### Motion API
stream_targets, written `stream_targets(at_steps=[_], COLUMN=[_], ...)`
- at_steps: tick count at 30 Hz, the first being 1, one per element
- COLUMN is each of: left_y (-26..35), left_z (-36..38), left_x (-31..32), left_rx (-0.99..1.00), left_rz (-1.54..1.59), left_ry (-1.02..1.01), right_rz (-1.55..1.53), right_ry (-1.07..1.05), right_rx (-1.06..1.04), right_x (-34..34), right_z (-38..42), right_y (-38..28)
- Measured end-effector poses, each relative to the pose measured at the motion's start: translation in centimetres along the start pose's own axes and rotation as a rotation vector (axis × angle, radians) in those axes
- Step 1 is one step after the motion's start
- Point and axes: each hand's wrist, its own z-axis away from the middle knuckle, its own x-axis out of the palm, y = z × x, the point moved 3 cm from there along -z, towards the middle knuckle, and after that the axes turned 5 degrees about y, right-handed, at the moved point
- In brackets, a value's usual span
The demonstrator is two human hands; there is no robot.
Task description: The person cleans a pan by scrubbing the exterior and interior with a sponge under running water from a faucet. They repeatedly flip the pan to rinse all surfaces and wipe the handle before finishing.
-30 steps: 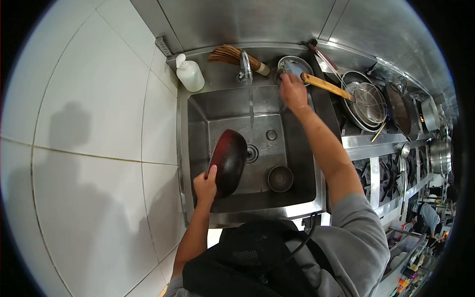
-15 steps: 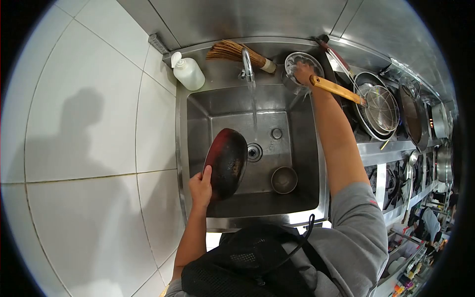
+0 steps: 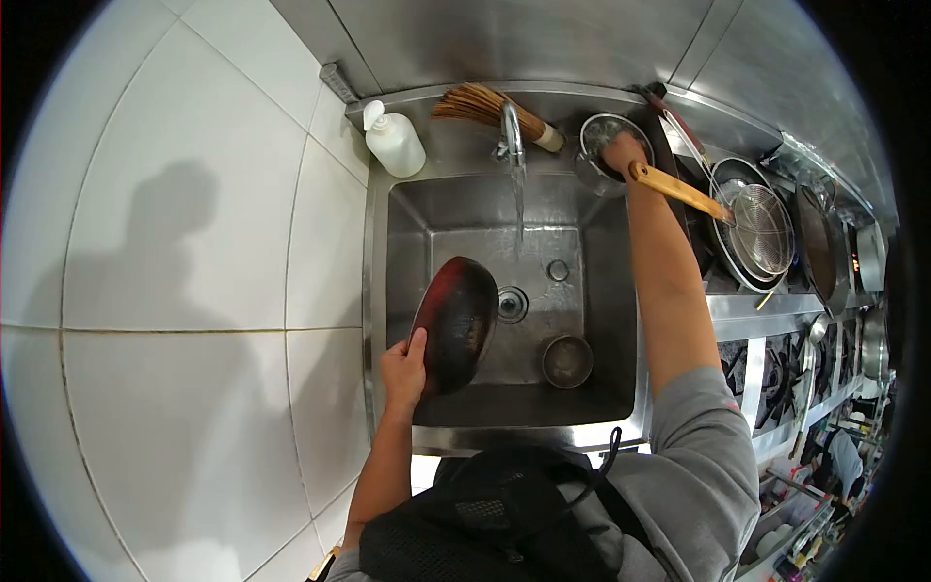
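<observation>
My left hand point(image 3: 402, 371) grips the edge of a dark frying pan point(image 3: 454, 330) with a reddish outer side. It holds the pan tilted on its side over the left part of the sink point(image 3: 603, 417). My right hand point(image 3: 626, 153) reaches into a metal pot point(image 3: 590, 167) with a foamy inside, at the sink's back right corner. The pot hides those fingers. Water runs from the tap point(image 3: 511, 126) into the basin, beyond the pan. A small metal bowl point(image 3: 567, 362) sits on the sink floor at the right, and a round metal piece point(image 3: 558, 271) lies near the drain point(image 3: 512, 305).
A white pump bottle point(image 3: 396, 145) and a straw brush point(image 3: 495, 112) stand behind the sink. A strainer's wooden handle point(image 3: 679, 192) juts over my right forearm. Stacked pans point(image 3: 747, 281) and a stove point(image 3: 771, 373) are to the right. White tiles point(image 3: 175, 262) line the left.
The whole view has shifted slightly right. Inside the pot, my right hand has moved toward its right side. My left hand keeps its hold on the pan.
</observation>
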Motion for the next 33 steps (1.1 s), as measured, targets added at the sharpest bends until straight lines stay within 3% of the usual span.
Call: stream_targets(at_steps=[3,5,7,11,13,17,19,25,29,31,33], left_y=[-0.8,-0.9,-0.6,-0.5,-1.1,-2.4,-2.0,-1.4,-2.7,-2.9,-3.9], left_z=[-0.5,-0.4,0.0,0.1,-0.2,-0.8,-1.0,-0.5,-1.0,-1.4,-2.1], left_x=[0.4,0.7,0.6,0.3,0.3,0.7,0.9,0.1,-0.4,-0.5,-0.4], left_rx=[0.057,0.062,0.07,0.086,0.077,0.082,0.064,0.078,0.054,0.054,0.052], left_rz=[0.085,0.121,0.15,0.086,0.088,0.139,0.143,0.129,0.165,0.175,0.198], left_ry=[-0.01,-0.011,-0.015,-0.019,-0.019,-0.019,-0.024,-0.02,0.003,-0.001,0.001], right_rz=[-0.169,-0.135,-0.147,-0.135,-0.148,-0.349,-0.338,-0.156,-0.092,-0.2,-0.299], right_ry=[0.063,0.043,0.386,0.426,0.794,0.262,0.373,0.166,0.299,0.116,0.39], right_rx=[0.096,0.004,-0.047,-0.049,-0.513,-0.85,-1.075,-0.935,-1.02,-0.892,-0.818], right_x=[-1.3,-1.6,-2.5,-3.5,-5.0,-0.8,0.7,3.8,2.2,-0.1,-2.8], right_z=[0.4,0.7,2.6,4.8,7.5,12.2,13.8,15.0,15.9,15.0,12.7], right_y=[0.3,0.0,-1.0,-3.1,-7.0,-13.7,-16.2,-14.9,-12.3,-11.2,-9.8])
